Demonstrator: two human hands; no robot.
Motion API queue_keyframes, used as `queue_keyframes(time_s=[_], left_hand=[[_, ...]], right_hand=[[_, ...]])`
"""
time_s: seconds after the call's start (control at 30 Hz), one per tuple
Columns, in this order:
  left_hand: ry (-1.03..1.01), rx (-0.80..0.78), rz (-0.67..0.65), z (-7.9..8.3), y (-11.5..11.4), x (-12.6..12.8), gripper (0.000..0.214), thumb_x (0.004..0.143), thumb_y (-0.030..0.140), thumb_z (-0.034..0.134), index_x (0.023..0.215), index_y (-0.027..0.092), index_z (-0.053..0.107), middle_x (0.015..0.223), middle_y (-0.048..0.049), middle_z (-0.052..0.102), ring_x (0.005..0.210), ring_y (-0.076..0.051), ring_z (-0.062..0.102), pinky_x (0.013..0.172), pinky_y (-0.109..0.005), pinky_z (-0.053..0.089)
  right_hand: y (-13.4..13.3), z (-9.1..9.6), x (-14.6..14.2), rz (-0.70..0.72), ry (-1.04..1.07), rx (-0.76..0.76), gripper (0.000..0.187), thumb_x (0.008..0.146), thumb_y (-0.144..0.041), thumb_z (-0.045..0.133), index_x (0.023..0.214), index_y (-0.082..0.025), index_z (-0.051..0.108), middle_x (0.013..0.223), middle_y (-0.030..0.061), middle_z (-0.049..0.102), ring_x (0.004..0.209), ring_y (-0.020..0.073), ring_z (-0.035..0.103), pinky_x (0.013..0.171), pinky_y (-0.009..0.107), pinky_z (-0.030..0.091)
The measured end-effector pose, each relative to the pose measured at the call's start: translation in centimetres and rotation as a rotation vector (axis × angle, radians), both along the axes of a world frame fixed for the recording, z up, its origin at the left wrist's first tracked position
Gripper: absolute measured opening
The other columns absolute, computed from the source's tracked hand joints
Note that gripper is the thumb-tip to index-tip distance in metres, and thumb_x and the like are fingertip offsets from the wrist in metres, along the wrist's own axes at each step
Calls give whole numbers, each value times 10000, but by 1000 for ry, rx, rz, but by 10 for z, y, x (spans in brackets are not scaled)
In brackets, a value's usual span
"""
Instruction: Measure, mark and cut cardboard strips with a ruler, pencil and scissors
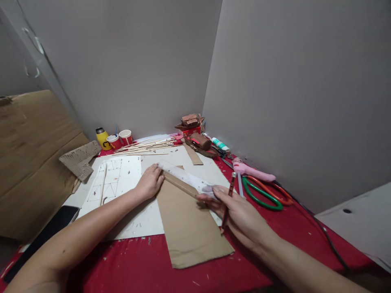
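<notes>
- A person works at a red-covered desk [134,264]; from where I stand, both bare hands meet over a brown cardboard sheet [195,232] at its centre.
- A clear ruler [186,178] slants across the sheet's far part, from far left to near right, with a narrow brown strip [180,186] along its near side.
- The left hand [150,181] has its fingers bent at the ruler's far end; I cannot tell whether it grips or only presses.
- The right hand [238,209] pinches the near end, thumb above and fingers below, with a dark pencil [230,193] tucked among its fingers.
- The ruler could skew if the two ends were pressed unevenly, and the loose pencil could slip or leave a stray mark.
- The sheet could slide, since it overlaps both white board and cloth.
- To the far right, scissors [265,195] with green and orange handles and a pink glue gun [253,170] limit the right hand.
- Thin sticks [149,144] border the far side; the near side, where red cloth shows, offers more room.
</notes>
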State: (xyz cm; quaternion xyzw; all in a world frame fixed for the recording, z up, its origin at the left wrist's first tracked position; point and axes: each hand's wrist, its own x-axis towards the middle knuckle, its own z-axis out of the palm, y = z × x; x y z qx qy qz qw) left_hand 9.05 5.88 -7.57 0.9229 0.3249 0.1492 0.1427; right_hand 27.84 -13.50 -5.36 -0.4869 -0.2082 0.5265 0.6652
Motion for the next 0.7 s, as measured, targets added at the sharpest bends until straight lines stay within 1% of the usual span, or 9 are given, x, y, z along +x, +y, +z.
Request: queue_keyframes(time_s=[0.07, 0.13, 0.2, 0.27, 0.33, 0.43, 0.5, 0.63, 0.7], left_hand=[[35, 0, 4, 1, -21, -5, 526, 995, 357, 394, 1396, 27, 478, 1525, -287, 379, 1449, -376, 310, 1183, -539, 219], [81, -19, -33, 2, -43, -10, 656, 978, 471, 426, 1472, 40, 407, 1584, -272, 287, 1482, -381, 239, 1194, -530, 197], [143, -47, -88, 2, -59, -13, 778, 946, 574, 451, 1527, 71, 336, 1617, -243, 212, 1502, -374, 173, 1203, -521, 183], [200, -59, -124, 2, -67, -14, 844, 930, 630, 439, 1560, 94, 270, 1634, -221, 144, 1512, -362, 113, 1209, -515, 164], [231, -52, -130, 3, -68, -14, 858, 931, 650, 415, 1572, 108, 239, 1639, -210, 106, 1515, -353, 91, 1211, -510, 156], [232, -57, -130, 5, -64, -14, 875, 922, 655, 424, 1569, 95, 245, 1634, -225, 109, 1513, -360, 105, 1209, -509, 155], [203, -103, -142, 6, -62, -17, 872, 910, 640, 460, 1562, 94, 267, 1633, -223, 118, 1514, -361, 102, 1212, -513, 135], [-151, -413, -67, 10, -61, -26, 868, 736, 575, 735, 1452, 152, 486, 1611, -187, 264, 1504, -365, 179, 1224, -507, 84], [-319, -530, 9, 13, -63, -28, 803, 702, 542, 782, 1368, 150, 565, 1564, -202, 375, 1473, -372, 273, 1220, -510, 127]], right_hand=[[-5, 5, 0, -38, 33, -1, 187, 794, -330, 789, 871, -183, 702, 814, 74, 785, 833, 186, 734, 802, 258, 578], [-7, 11, 2, -65, 66, 7, 173, 783, -308, 793, 852, -182, 697, 807, 81, 781, 801, 186, 732, 760, 271, 597], [-6, 16, 5, -65, 97, 8, 172, 770, -299, 796, 853, -185, 697, 790, 73, 770, 735, 176, 715, 631, 249, 597], [-4, 21, 10, -52, 92, 4, 188, 752, -309, 806, 853, -187, 704, 778, 61, 755, 620, 142, 663, 455, 188, 516], [-1, 25, 15, -43, 47, 9, 226, 729, -344, 822, 848, -186, 712, 761, 49, 736, 505, 96, 565, 329, 138, 363], [3, 29, 23, -51, -50, 27, 287, 711, -411, 823, 849, -180, 724, 763, 43, 722, 418, 43, 403, 282, 111, 199], [3, 30, 27, -50, -100, 33, 278, 719, -407, 807, 846, -174, 727, 794, 51, 725, 401, 29, 327, 281, 117, 158], [-4, 30, 24, 28, -69, -10, 220, 709, -305, 799, 848, -160, 710, 829, 74, 737, 397, 28, 286, 296, 129, 142], [-10, 27, 16, 74, -2, -39, 222, 689, -263, 809, 840, -157, 685, 837, 81, 741, 399, 25, 306, 307, 121, 135]])
